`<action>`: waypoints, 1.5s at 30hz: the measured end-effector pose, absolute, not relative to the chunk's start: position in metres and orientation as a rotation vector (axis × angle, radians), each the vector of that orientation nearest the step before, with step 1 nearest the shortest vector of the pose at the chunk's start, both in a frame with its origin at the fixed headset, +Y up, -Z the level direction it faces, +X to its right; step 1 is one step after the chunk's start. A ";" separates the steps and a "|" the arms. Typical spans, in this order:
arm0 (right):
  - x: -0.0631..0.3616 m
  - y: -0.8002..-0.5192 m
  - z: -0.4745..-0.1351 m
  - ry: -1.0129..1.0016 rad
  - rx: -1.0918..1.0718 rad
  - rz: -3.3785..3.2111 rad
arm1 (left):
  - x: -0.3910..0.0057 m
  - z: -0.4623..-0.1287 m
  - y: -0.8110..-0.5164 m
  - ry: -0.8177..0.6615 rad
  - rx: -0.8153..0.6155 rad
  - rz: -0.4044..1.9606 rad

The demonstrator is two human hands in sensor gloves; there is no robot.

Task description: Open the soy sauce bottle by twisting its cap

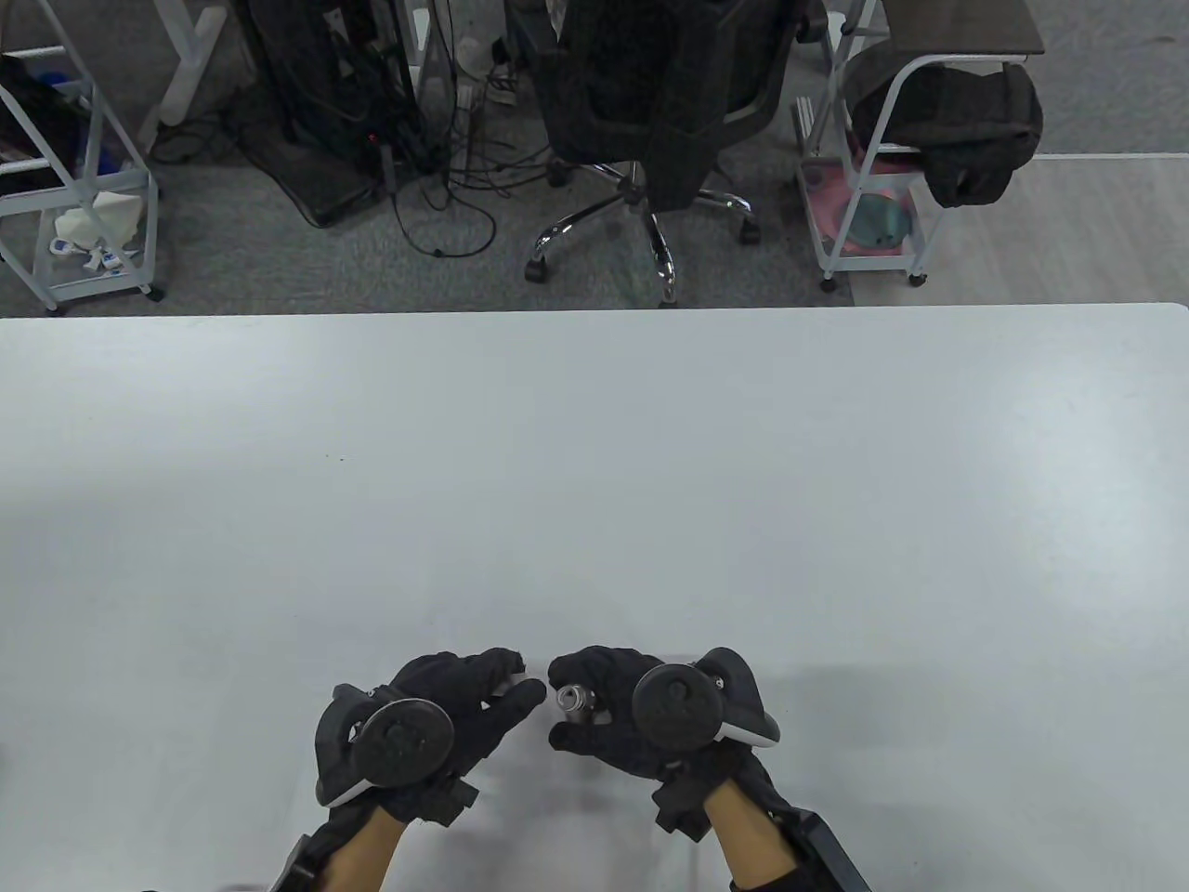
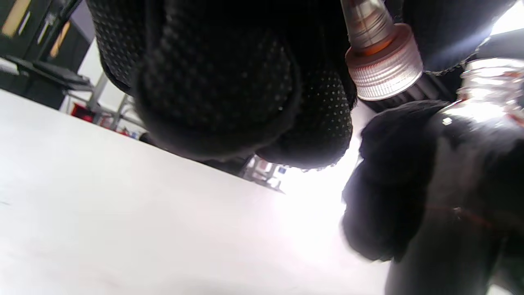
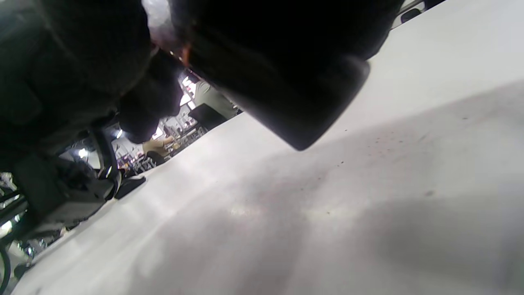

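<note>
Near the table's (image 1: 594,446) front edge, the right hand (image 1: 632,720) grips the soy sauce bottle (image 1: 578,700), threaded neck bare, and the left hand's (image 1: 437,725) grip holds the removed cap (image 2: 382,67), so opening looks finished.

Left hand (image 1: 437,725) and right hand (image 1: 618,720) curled, facing.

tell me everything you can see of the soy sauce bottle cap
The cap is clear ribbed plastic with an orange-tinted collar and a tapered clear spout. It is off the bottle, whose bare threaded neck shows beside it. The left hand holds it; the right hand grips the bottle above the table.
</note>
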State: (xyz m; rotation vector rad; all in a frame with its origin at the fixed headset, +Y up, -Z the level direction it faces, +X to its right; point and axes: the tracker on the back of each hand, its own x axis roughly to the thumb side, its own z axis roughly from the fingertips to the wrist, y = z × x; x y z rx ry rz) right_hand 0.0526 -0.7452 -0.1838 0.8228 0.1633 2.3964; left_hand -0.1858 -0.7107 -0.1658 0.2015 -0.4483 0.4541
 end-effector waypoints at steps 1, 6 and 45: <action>0.054 -0.746 -0.185 0.163 0.809 2.389 | -0.187 -0.167 -0.711 -0.441 0.197 0.452; 0.064 -0.753 -0.193 0.222 0.729 2.283 | -0.193 -0.175 -0.718 -0.420 0.127 0.402; 0.111 -0.733 -0.197 0.079 0.614 2.131 | -0.205 -0.207 -0.760 -0.328 -0.108 -0.050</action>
